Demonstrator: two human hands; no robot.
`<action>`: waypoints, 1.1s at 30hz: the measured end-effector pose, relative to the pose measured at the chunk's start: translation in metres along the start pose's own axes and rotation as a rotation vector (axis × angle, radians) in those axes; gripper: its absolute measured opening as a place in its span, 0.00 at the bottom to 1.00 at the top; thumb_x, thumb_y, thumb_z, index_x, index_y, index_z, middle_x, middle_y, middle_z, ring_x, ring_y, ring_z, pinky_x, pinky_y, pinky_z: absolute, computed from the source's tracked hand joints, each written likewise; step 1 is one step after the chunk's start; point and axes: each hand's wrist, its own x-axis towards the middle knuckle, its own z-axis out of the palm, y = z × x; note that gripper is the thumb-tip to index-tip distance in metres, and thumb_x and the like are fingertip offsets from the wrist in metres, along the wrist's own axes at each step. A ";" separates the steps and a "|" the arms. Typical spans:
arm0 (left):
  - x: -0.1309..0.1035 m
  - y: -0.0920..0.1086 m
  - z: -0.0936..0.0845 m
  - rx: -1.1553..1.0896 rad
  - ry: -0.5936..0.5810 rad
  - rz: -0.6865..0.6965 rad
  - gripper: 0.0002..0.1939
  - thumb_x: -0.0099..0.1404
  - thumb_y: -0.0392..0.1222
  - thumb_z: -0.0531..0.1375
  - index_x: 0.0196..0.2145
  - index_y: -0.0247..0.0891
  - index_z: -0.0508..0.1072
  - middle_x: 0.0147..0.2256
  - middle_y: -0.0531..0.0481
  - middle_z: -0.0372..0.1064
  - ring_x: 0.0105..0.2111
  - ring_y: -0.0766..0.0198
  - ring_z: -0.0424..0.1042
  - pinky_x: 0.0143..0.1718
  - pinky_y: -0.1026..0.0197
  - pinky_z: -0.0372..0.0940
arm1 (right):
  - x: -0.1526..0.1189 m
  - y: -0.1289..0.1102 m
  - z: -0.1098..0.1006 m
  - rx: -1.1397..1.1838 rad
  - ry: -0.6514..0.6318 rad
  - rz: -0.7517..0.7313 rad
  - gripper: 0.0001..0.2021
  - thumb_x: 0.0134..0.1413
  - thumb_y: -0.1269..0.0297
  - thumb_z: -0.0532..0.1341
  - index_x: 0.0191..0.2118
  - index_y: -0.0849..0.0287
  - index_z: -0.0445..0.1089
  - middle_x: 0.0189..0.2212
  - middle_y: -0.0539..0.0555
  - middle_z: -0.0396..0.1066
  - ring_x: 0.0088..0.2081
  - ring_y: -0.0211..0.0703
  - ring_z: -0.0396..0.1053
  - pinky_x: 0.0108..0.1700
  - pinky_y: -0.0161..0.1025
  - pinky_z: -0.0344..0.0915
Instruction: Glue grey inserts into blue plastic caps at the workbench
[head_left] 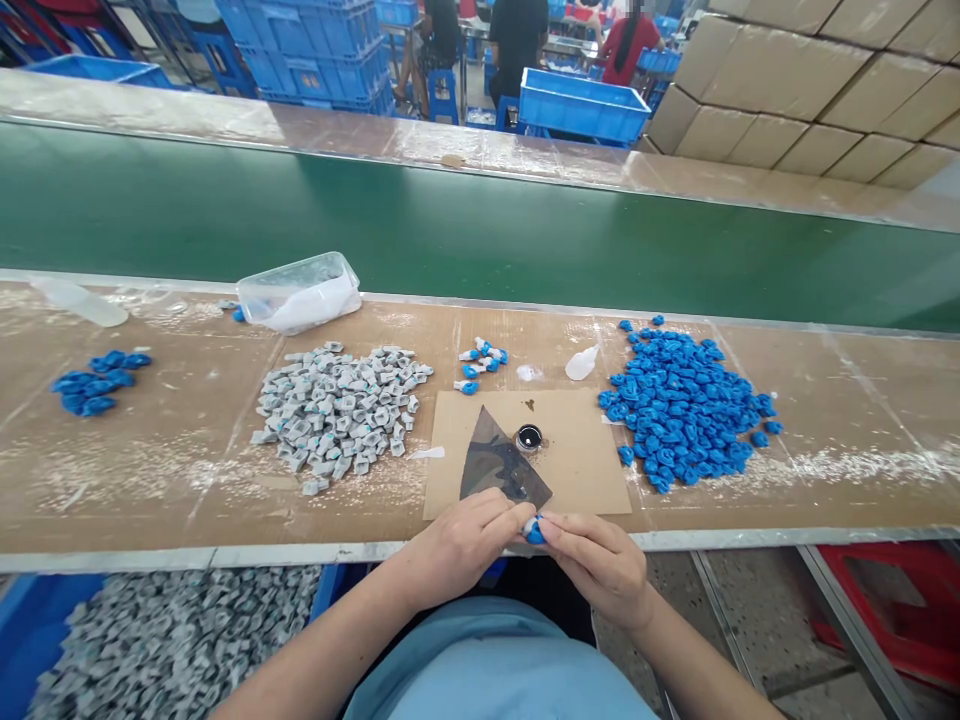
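Observation:
Between the fingertips of my left hand (480, 535) and my right hand (600, 560) is a small blue and white piece (534, 530), just past the table's front edge. Both hands pinch it from opposite sides. Beyond them lies a cardboard sheet (585, 450) with a dark, shiny triangular sheet (499, 460) and a small round pot of dark liquid (529, 437). To the left spreads a heap of small grey pieces (345, 410). A heap of blue pieces (682, 400) lies to the right. Several joined blue and white pieces (484, 357) rest behind the cardboard.
A clear plastic tub (300, 295) and a white bottle (79, 302) stand near the green conveyor belt (450, 230). A small white dropper-like bottle (582, 363) lies behind the cardboard. More blue pieces (97, 382) sit far left. Below the table is a blue crate (22, 630) of grey pieces.

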 end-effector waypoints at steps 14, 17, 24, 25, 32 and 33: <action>0.004 -0.004 0.017 0.030 0.018 -0.213 0.18 0.72 0.43 0.41 0.36 0.38 0.68 0.29 0.48 0.68 0.30 0.63 0.66 0.33 0.62 0.63 | 0.015 0.017 -0.008 -0.033 -0.119 0.113 0.11 0.61 0.64 0.57 0.47 0.57 0.72 0.33 0.54 0.76 0.33 0.35 0.74 0.35 0.29 0.71; 0.008 -0.021 0.011 0.105 0.057 -0.350 0.19 0.72 0.45 0.41 0.35 0.39 0.69 0.30 0.48 0.70 0.32 0.61 0.69 0.33 0.60 0.64 | 0.008 0.039 -0.030 -0.263 -0.058 0.282 0.12 0.61 0.60 0.56 0.40 0.58 0.74 0.31 0.54 0.75 0.30 0.37 0.73 0.33 0.32 0.70; 0.060 -0.061 -0.026 0.417 0.006 -0.781 0.15 0.70 0.41 0.47 0.34 0.35 0.72 0.35 0.42 0.74 0.40 0.55 0.72 0.42 0.57 0.63 | -0.023 0.093 -0.061 -0.693 -0.078 0.630 0.26 0.59 0.44 0.48 0.36 0.58 0.75 0.27 0.57 0.74 0.24 0.43 0.70 0.27 0.39 0.66; 0.070 -0.066 -0.028 0.435 -0.007 -0.816 0.15 0.70 0.41 0.48 0.35 0.34 0.72 0.36 0.40 0.74 0.41 0.54 0.72 0.42 0.56 0.63 | -0.026 0.097 -0.059 -0.691 -0.107 0.640 0.27 0.59 0.43 0.46 0.36 0.58 0.75 0.27 0.57 0.74 0.25 0.44 0.70 0.27 0.39 0.66; 0.105 -0.091 -0.026 0.466 0.101 -0.892 0.11 0.67 0.41 0.53 0.36 0.32 0.73 0.36 0.37 0.74 0.41 0.51 0.73 0.41 0.55 0.64 | -0.032 0.110 -0.050 -0.640 -0.143 0.696 0.27 0.55 0.42 0.45 0.34 0.57 0.73 0.27 0.57 0.74 0.24 0.46 0.70 0.27 0.42 0.67; 0.102 -0.092 -0.028 0.464 0.121 -0.896 0.11 0.67 0.41 0.54 0.37 0.32 0.72 0.37 0.38 0.74 0.42 0.52 0.73 0.42 0.55 0.64 | -0.031 0.111 -0.051 -0.624 -0.135 0.697 0.26 0.54 0.42 0.46 0.34 0.57 0.72 0.27 0.57 0.73 0.24 0.46 0.70 0.27 0.42 0.67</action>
